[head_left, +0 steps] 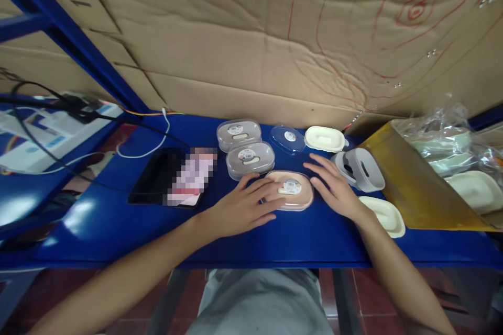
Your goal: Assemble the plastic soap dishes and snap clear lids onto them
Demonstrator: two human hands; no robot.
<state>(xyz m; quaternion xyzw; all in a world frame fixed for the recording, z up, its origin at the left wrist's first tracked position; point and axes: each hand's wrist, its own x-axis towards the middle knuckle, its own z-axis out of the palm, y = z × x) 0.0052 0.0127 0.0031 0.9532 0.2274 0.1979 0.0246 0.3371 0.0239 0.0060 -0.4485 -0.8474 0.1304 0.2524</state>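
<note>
In front of me on the blue table lies a pink oval soap box point(302, 198) with a clear lid and a round white label. My left hand point(247, 205) reaches over its left end, fingers spread, the fingertips on or just above the lid. At the box's right end hovers my right hand point(337, 188), open, its thumb close to the rim. Two grey soap boxes with clear lids, one nearer point(257, 159) and one farther point(226, 138), sit behind my left hand. A loose clear lid point(280, 138) and a cream tray point(324, 140) lie farther back.
Right of my right hand stand grey soap box parts point(369, 175), with another cream tray point(396, 220) nearer me. A carton point(401, 178) at the right holds green and cream pieces in plastic. Left are a phone point(192, 175), cables and a power strip point(23, 146). Cardboard point(220, 47) walls the back.
</note>
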